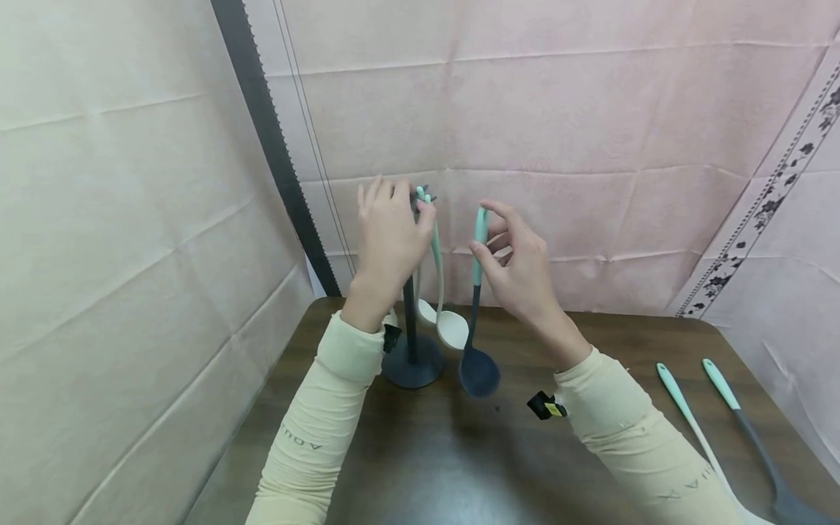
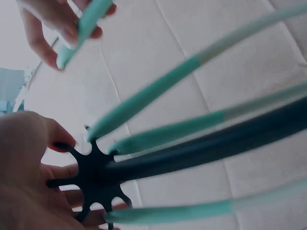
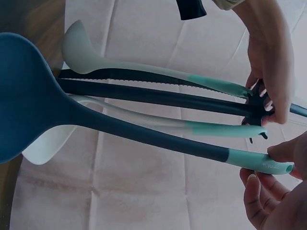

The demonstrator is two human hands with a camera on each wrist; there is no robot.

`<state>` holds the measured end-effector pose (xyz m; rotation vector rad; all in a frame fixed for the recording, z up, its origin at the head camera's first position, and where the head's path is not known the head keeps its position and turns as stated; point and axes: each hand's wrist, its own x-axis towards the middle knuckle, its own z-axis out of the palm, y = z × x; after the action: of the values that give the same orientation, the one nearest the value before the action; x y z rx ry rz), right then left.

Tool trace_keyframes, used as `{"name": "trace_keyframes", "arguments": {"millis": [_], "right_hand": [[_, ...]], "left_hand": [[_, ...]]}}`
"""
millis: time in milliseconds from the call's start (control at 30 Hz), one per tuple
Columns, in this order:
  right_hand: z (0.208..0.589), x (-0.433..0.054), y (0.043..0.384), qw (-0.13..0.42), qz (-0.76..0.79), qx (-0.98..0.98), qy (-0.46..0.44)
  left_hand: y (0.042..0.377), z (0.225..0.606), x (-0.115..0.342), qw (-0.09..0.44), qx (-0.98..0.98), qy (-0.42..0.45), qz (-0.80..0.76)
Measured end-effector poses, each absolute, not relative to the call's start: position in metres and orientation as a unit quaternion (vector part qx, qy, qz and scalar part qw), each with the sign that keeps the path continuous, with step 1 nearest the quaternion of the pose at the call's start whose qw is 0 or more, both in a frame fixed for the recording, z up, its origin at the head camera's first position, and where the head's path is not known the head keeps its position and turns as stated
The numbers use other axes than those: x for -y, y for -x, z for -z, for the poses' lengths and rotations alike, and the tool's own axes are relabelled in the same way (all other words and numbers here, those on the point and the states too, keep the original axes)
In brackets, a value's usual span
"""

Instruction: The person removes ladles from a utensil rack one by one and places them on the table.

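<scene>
My right hand [image 1: 521, 270] pinches the mint handle of a dark blue ladle [image 1: 479, 372] near its end. The ladle hangs upright in the air, bowl down, to the right of a dark utensil rack [image 1: 412, 364]. My left hand [image 1: 394, 233] holds the rack's top, with the thumb and fingers about its hooked wheel [image 2: 98, 175]. White utensils with mint handles hang from the hooks; one is a white ladle [image 1: 453, 330]. In the right wrist view, the held ladle [image 3: 144, 134] is in front of the rack pole, apart from the hooks.
Two more mint-handled utensils lie on the table's right side, one white [image 1: 682, 397] and one dark [image 1: 748, 430]; the right sleeve partly covers the white one. Pale cloth [image 1: 558, 117] hangs behind and beside the wooden table [image 1: 407, 467].
</scene>
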<state>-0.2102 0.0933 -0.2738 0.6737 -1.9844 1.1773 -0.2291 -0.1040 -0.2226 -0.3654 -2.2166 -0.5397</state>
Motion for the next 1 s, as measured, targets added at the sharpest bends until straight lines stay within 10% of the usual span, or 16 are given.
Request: {"name": "trace_keyframes", "arguments": {"millis": [1000], "right_hand": [[0.297,-0.125,0.211,0.338,-0.419,0.813,-0.220]], "left_hand": [[0.254,0.223,0.144,0.357,0.865,0.258,0.240]]}}
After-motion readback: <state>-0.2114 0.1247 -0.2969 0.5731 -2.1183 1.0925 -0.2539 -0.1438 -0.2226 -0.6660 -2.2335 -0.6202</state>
